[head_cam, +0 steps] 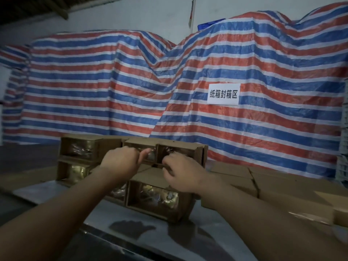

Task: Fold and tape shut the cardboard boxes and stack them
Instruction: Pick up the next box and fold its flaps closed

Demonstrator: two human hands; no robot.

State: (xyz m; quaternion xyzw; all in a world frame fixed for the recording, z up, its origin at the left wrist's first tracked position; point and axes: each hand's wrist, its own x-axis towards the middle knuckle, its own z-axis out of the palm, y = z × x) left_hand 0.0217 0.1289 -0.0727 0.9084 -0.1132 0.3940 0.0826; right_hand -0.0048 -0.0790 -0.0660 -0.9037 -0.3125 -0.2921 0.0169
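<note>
Both hands reached over the stacked cardboard boxes. The left hand had its fingers curled and thumb stuck out toward the right hand, whose fingers were bent down onto a box top; whether either grip held anything I couldn't tell. The boxes sat on the grey table, flat cardboard lying to the right, a striped tarp with a white sign behind.
</note>
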